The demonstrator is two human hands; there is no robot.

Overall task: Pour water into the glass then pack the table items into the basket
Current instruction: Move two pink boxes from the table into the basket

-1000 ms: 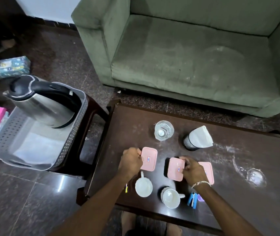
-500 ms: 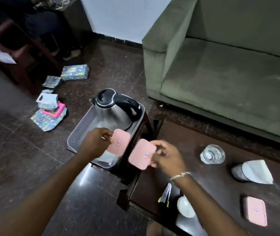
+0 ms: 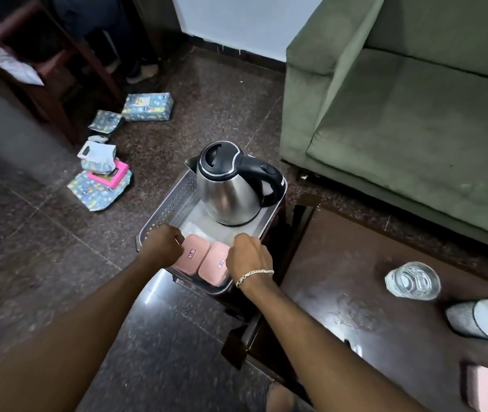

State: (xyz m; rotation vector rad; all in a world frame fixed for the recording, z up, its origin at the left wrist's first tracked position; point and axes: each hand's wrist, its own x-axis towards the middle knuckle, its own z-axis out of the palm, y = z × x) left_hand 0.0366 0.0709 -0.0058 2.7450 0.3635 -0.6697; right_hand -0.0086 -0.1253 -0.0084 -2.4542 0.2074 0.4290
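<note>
A grey perforated basket (image 3: pixel 165 209) stands on a low stool left of the dark table (image 3: pixel 355 307). A steel kettle (image 3: pixel 227 188) with a black lid and handle sits in its far end. Two pink lidded boxes lie side by side in the near end. My left hand (image 3: pixel 162 243) grips the left pink box (image 3: pixel 192 255); my right hand (image 3: pixel 248 257) grips the right pink box (image 3: pixel 214 264). A glass of water (image 3: pixel 413 281) stands on the table. A third pink box (image 3: pixel 487 389) lies at the table's near right.
A dark cup holding white tissue (image 3: pixel 480 321) lies right of the glass. A green sofa (image 3: pixel 415 129) stands behind the table. Wrapped packets and a pink item (image 3: pixel 103 173) lie on the floor at left, near a dark wooden chair (image 3: pixel 43 69).
Both hands lifted a pink box each off the table, carried them left and lowered them into the near end of the basket. The view swung left with them.
</note>
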